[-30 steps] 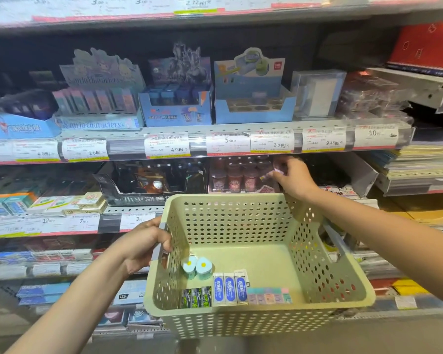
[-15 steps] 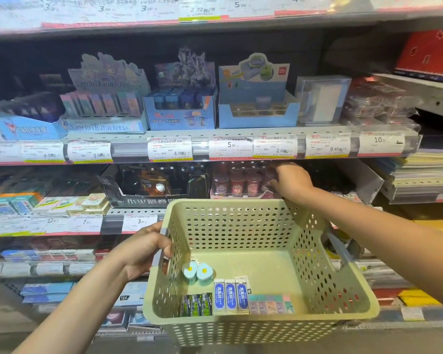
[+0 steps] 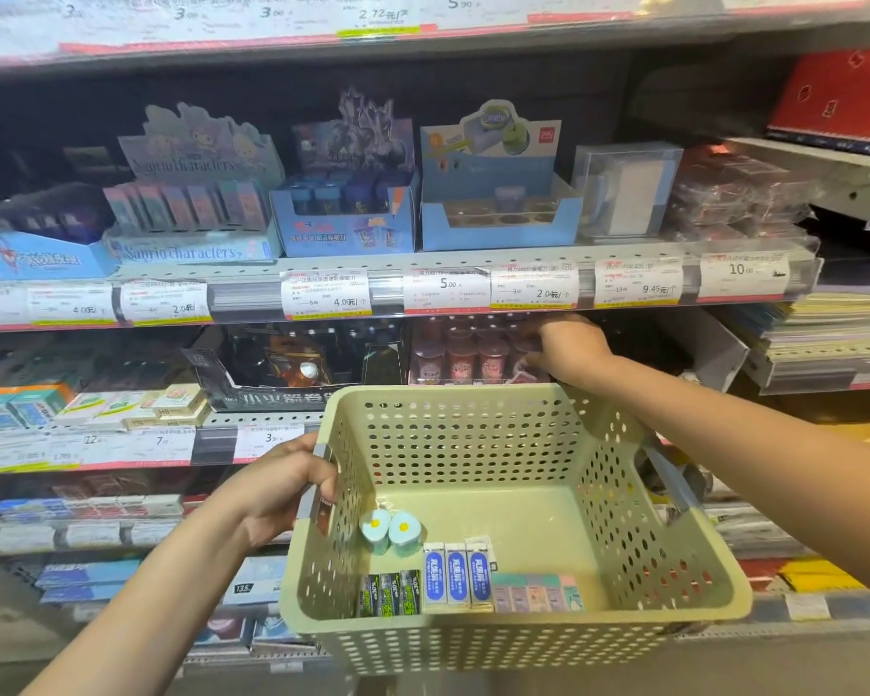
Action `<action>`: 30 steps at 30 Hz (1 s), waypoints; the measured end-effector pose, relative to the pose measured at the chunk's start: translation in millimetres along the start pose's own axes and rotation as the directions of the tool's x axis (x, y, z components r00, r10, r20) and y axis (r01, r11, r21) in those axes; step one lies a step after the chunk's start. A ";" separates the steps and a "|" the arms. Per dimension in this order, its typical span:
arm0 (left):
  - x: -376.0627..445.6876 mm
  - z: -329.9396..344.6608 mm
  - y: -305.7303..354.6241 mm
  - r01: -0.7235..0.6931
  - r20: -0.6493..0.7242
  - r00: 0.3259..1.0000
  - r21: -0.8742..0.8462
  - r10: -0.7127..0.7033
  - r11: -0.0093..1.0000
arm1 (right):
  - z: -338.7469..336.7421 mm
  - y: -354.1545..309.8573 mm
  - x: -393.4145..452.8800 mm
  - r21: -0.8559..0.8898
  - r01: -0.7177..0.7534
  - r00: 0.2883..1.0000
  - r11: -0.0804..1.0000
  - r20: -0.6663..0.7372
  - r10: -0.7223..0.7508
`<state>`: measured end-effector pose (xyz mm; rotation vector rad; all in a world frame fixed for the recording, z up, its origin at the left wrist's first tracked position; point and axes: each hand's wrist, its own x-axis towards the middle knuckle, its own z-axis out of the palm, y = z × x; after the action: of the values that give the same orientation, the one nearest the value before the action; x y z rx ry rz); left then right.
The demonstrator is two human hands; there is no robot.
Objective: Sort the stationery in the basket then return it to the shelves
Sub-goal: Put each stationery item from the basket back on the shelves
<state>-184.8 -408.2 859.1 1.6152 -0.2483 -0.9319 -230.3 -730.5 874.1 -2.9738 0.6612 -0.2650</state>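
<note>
Little has moved since half a second ago: the right hand [image 3: 568, 346] is kept at the pink containers [image 3: 465, 354], only a touch deeper under the shelf edge, and the basket [image 3: 513, 640] is kept level. Nearest, along the basket's front wall, a row is seen: dark green-printed packs [image 3: 390, 594], three blue-labelled erasers [image 3: 457, 575] and pastel erasers [image 3: 536, 592], all side by side. Just behind them, two light-blue round items [image 3: 390, 530] are stood together near the left wall. The basket's grey left handle [image 3: 315, 487] is gripped by the left hand [image 3: 277, 492], fingers curled round it. Farther off, the right hand is reached over the back rim to the pink containers on the middle shelf; whether anything is grasped cannot be told, the fingers being hidden. Above, price tags [image 3: 445, 288] are lined along the shelf edge, under blue display boxes [image 3: 498, 213].
</note>
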 end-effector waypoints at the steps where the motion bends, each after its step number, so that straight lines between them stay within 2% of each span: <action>1: 0.1 0.2 0.6 -0.002 0.000 1.000 -0.004 0.002 1.000 | 0.4 -0.8 0.2 -0.006 0.003 1.000 1.000 -0.002 -0.003; 13: -3.0 -1.6 1.7 0.002 0.023 1.000 -0.006 -0.002 1.000 | 1.2 -7.0 -3.7 -0.072 0.057 0.996 0.996 -0.060 -0.061; 24: -1.0 -15.1 -3.5 0.007 0.022 1.000 0.018 -0.007 1.000 | 0.1 -0.2 -14.0 0.062 0.085 0.995 0.994 -0.047 -0.082; 27: 0.8 -19.9 -5.0 0.013 0.015 1.000 0.027 -0.013 1.000 | -1.2 -0.3 -23.1 0.054 0.102 0.994 0.993 -0.046 -0.100; 30: -1.6 -21.9 -4.4 0.016 0.010 1.000 0.028 -0.017 0.999 | 0.0 -2.6 -34.1 0.010 0.134 0.986 0.991 -0.104 -0.132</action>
<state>-172.3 -389.9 855.5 1.6410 -0.2567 -0.9533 -259.6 -713.5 869.3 -3.0090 0.4674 -0.4347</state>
